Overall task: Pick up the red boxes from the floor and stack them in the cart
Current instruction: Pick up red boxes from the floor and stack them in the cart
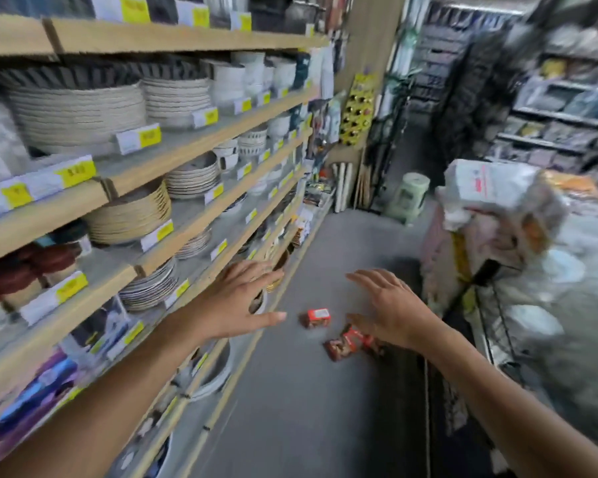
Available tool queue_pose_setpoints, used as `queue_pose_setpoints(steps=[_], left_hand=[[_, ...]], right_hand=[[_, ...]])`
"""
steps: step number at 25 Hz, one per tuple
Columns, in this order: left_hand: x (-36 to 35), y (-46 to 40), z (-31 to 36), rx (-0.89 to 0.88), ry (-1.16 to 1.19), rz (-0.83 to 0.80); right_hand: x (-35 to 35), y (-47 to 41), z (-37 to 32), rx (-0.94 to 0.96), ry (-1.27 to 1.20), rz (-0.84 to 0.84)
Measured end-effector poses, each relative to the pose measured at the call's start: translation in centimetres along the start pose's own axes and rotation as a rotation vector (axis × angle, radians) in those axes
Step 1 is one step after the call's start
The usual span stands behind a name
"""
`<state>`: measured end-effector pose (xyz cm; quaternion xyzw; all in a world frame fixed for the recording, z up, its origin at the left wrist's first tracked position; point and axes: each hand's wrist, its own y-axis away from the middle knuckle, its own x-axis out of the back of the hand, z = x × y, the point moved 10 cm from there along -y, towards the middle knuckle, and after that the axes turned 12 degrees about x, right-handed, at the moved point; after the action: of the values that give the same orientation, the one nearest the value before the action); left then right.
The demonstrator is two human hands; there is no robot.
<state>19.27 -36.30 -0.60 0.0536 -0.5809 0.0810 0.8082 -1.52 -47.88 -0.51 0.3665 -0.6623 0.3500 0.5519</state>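
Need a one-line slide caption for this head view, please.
Both open hands, left and right, reach toward red boxes on the aisle floor beside dishware shelves.

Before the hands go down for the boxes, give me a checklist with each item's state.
1. Left hand free: ok, fingers spread, holding nothing.
2. Right hand free: ok, open, holding nothing.
3. Boxes in sight: ok, one red box lies alone on the floor, a cluster beside it, partly behind the right hand.
4. Number of boxes in the cluster: cannot tell, blurred.
5. Floor around the boxes bare: ok.
6. Room in the cart: cannot tell, bags are piled on it.
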Motion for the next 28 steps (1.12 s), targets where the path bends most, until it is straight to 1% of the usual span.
queue_pose_setpoints(steps=[4,7,10,13,16,19,23,28], left_hand=[[-2.6,-7.2,3.1,-0.149,0.031,-0.088],[-6.0,-11.6,5.7,-0.243,0.048,-0.164],[-9.2,-16.9,8.6,-0.286,0.038,-0.221],[-11.5,-21.9,11.3,-0.326,0.019,-0.221],[-13.7,-27.8,12.5,-0.294,0.062,-0.246],[-15.1,-34.1,13.1,-0.231,0.104,-0.264],[-16.2,-40.9,13.4,-0.158,0.135,-0.232],[-18.9,-47.6,12.0,-0.079,0.161,-0.265]], right_hand=[[0.5,3.0,5.1,-0.223,0.011,0.044],[-0.7,5.7,8.3,-0.324,-0.042,0.029],[-1.6,7.2,13.3,-0.407,-0.070,0.026],[-2.1,6.2,19.2,-0.442,-0.091,0.042],[-3.2,3.5,25.3,-0.448,-0.145,0.048],[-4.5,0.4,32.1,-0.430,-0.214,0.013],[-5.4,-3.8,40.0,-0.413,-0.306,0.012],[-7.0,-10.0,47.2,-0.392,-0.368,-0.017]])
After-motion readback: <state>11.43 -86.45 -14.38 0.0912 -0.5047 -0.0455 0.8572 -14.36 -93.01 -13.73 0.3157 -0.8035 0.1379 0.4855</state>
